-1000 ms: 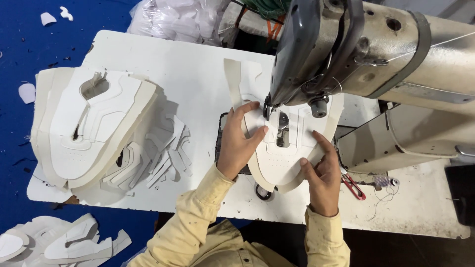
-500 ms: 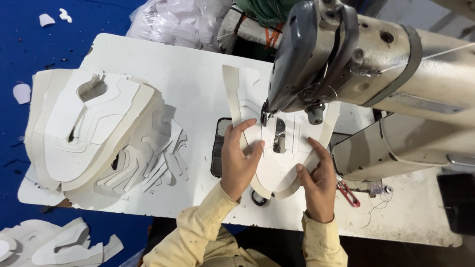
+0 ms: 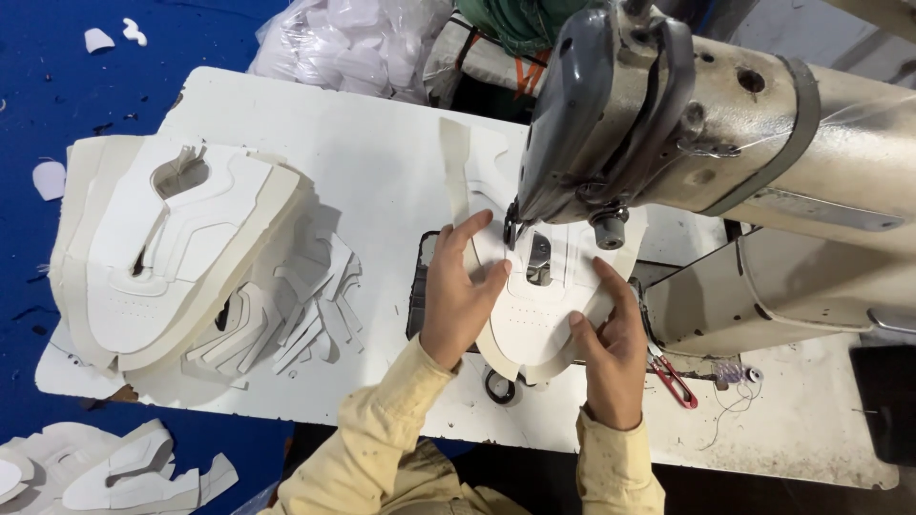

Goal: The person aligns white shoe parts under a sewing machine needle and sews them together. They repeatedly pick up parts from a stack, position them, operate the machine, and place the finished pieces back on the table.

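Since a second ago our hands have turned the white shoe upper (image 3: 534,315) a little under the needle, and our left hand has slid further up its edge.

Going from the left, a stack of cut white uppers (image 3: 162,257) lies on the white table (image 3: 363,153), with smaller loose pieces (image 3: 296,324) fanned out beside it. Next comes our left hand (image 3: 463,296), laid flat and open, fingers spread, pressing the left side of the shoe upper without gripping it. The shoe upper itself lies on the bed of the sewing machine (image 3: 687,124), directly beneath the machine's head, with the presser foot (image 3: 539,257) resting on its middle. Our right hand (image 3: 611,348) is likewise open and flat, fingertips pressing the lower right edge of the piece. Just beyond it, red thread snips (image 3: 673,377) lie on the table.

We judge that we are mid-seam, steering the piece by hand pressure as the stitching follows its curve. Any further turning calls for both palms to pivot together, keeping the piece flat and our fingers apart from the needle.
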